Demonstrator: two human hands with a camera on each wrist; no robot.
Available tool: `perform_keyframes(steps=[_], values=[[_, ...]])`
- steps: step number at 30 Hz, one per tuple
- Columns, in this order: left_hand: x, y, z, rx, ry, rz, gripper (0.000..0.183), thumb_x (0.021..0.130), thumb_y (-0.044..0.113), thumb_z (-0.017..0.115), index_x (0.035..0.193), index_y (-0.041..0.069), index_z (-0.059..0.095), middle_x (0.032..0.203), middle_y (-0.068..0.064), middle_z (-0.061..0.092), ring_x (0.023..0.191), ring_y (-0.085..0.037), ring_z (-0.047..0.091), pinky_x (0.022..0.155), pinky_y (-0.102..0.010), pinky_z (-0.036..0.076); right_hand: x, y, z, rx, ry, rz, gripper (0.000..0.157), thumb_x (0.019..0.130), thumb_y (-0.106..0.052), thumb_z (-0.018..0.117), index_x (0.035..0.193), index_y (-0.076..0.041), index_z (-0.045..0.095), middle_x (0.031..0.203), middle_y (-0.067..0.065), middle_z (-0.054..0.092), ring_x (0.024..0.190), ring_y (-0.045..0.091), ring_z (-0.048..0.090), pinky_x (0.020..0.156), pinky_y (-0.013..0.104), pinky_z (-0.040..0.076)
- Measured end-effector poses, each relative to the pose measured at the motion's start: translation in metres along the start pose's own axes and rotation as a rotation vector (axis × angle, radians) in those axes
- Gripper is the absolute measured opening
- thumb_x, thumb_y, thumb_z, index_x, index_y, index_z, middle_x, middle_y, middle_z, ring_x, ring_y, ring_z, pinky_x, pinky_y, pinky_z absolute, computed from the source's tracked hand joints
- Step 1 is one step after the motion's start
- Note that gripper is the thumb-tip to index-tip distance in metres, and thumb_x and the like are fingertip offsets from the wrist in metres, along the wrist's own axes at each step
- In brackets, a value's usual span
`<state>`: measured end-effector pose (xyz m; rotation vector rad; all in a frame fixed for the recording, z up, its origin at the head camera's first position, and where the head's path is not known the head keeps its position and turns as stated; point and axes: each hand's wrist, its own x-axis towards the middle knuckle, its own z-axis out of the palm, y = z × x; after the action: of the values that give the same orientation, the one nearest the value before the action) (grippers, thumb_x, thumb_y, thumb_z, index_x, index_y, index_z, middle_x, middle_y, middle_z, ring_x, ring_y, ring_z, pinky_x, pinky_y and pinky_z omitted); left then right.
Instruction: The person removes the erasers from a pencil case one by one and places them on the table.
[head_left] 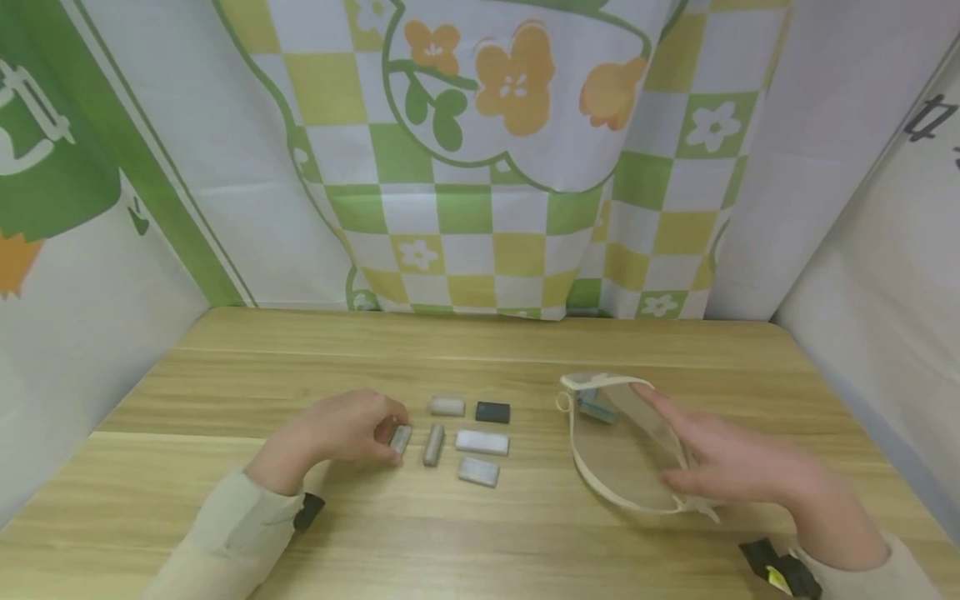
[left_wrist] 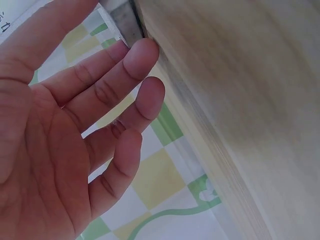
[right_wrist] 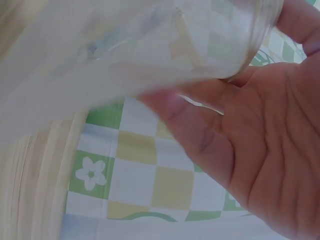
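In the head view my left hand [head_left: 348,429] pinches a small grey block [head_left: 401,439], like a worn eraser, between thumb and fingertips at the left end of a group. Part of that block [left_wrist: 125,20] shows at the top of the left wrist view, beside the fingertips. My right hand [head_left: 738,458] grips the right side of a translucent pouch [head_left: 622,454] with a pale rim, its mouth spread wide. A small bluish piece [head_left: 596,407] lies inside the pouch. The right wrist view shows the cloudy pouch wall [right_wrist: 65,65] against the fingers.
Between the hands lie a grey upright-turned block [head_left: 433,445], a beige-grey block [head_left: 447,406], a black block [head_left: 492,412], a white block [head_left: 482,442] and a light grey block [head_left: 478,472]. A checked curtain [head_left: 465,208] hangs behind the wooden table [head_left: 450,542].
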<state>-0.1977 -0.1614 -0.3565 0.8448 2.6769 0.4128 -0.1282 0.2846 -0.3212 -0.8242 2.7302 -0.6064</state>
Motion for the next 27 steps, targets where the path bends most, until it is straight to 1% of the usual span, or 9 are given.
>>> perform_keyframes(steps=[2, 5, 7, 12, 16, 19, 23, 25, 27], values=[[-0.0003, -0.0004, 0.0003, -0.002, 0.000, -0.001, 0.044, 0.080, 0.028, 0.081, 0.117, 0.005, 0.069, 0.069, 0.008, 0.051, 0.063, -0.005, 0.044, 0.059, -0.022, 0.038, 0.0004, 0.0006, -0.0010, 0.018, -0.006, 0.006, 0.099, 0.088, -0.029, 0.072, 0.160, -0.011, 0.006, 0.156, 0.030, 0.031, 0.099, 0.020, 0.064, 0.092, 0.047, 0.052], [-0.0006, -0.0008, 0.0013, -0.005, -0.004, -0.003, 0.045, 0.081, 0.027, 0.081, 0.118, 0.004, 0.069, 0.069, 0.008, 0.051, 0.063, -0.005, 0.045, 0.059, -0.022, 0.038, 0.0008, 0.0007, -0.0023, 0.028, -0.011, 0.016, 0.098, 0.090, -0.032, 0.071, 0.160, -0.012, 0.006, 0.156, 0.030, 0.030, 0.075, 0.005, 0.054, 0.079, 0.036, 0.052], [-0.0006, -0.0010, 0.0019, -0.007, -0.007, -0.001, 0.046, 0.081, 0.027, 0.081, 0.118, 0.004, 0.068, 0.069, 0.008, 0.051, 0.063, -0.005, 0.045, 0.059, -0.022, 0.039, 0.0012, 0.0003, -0.0028, 0.037, -0.014, 0.022, 0.097, 0.091, -0.033, 0.070, 0.160, -0.011, 0.006, 0.156, 0.030, 0.031, 0.068, 0.002, 0.052, 0.076, 0.032, 0.051], [0.0002, -0.0014, 0.0009, -0.019, -0.012, 0.010, 0.047, 0.081, 0.024, 0.081, 0.120, 0.001, 0.067, 0.069, 0.007, 0.050, 0.061, -0.005, 0.044, 0.058, -0.022, 0.038, 0.0015, 0.0001, -0.0033, 0.052, -0.016, 0.035, 0.096, 0.092, -0.037, 0.068, 0.160, -0.011, 0.005, 0.157, 0.028, 0.029, 0.067, 0.003, 0.051, 0.077, 0.033, 0.050], [-0.0007, -0.0019, -0.0002, -0.040, -0.023, 0.010, 0.048, 0.082, 0.024, 0.080, 0.122, 0.001, 0.066, 0.069, 0.006, 0.050, 0.062, -0.006, 0.043, 0.058, -0.022, 0.038, 0.0018, 0.0007, -0.0036, 0.059, -0.016, 0.038, 0.096, 0.093, -0.040, 0.067, 0.160, -0.012, 0.005, 0.158, 0.028, 0.028, 0.074, 0.005, 0.055, 0.080, 0.036, 0.052], [-0.0024, -0.0022, -0.0023, -0.092, -0.050, -0.009, 0.052, 0.082, 0.026, 0.080, 0.125, 0.000, 0.064, 0.069, 0.006, 0.048, 0.061, -0.006, 0.042, 0.057, -0.022, 0.036, 0.0021, 0.0016, -0.0030, 0.063, -0.010, 0.031, 0.097, 0.093, -0.041, 0.067, 0.160, -0.011, 0.005, 0.158, 0.029, 0.027, 0.078, 0.006, 0.057, 0.079, 0.038, 0.053], [-0.0040, -0.0021, -0.0054, -0.155, -0.080, -0.027, 0.058, 0.084, 0.026, 0.078, 0.131, -0.002, 0.059, 0.071, 0.003, 0.048, 0.063, -0.009, 0.043, 0.058, -0.024, 0.037, 0.0029, 0.0025, -0.0027, 0.089, -0.016, 0.024, 0.097, 0.092, -0.040, 0.068, 0.160, -0.011, 0.005, 0.157, 0.029, 0.028, 0.071, 0.006, 0.055, 0.073, 0.033, 0.052], [-0.0042, -0.0014, -0.0066, -0.144, -0.073, -0.020, 0.060, 0.085, 0.028, 0.077, 0.132, -0.002, 0.057, 0.079, 0.002, 0.056, 0.071, -0.012, 0.051, 0.065, -0.027, 0.045, 0.0033, 0.0025, -0.0028, 0.103, -0.024, 0.026, 0.098, 0.092, -0.040, 0.068, 0.160, -0.012, 0.004, 0.158, 0.028, 0.028, 0.068, 0.006, 0.054, 0.071, 0.030, 0.050], [-0.0041, -0.0003, -0.0076, -0.116, -0.057, -0.011, 0.061, 0.086, 0.030, 0.076, 0.134, -0.001, 0.056, 0.096, -0.001, 0.065, 0.087, -0.017, 0.060, 0.078, -0.035, 0.053, 0.0036, 0.0024, -0.0028, 0.114, -0.031, 0.032, 0.099, 0.091, -0.041, 0.069, 0.160, -0.013, 0.004, 0.157, 0.028, 0.029, 0.064, 0.006, 0.053, 0.068, 0.028, 0.049]])
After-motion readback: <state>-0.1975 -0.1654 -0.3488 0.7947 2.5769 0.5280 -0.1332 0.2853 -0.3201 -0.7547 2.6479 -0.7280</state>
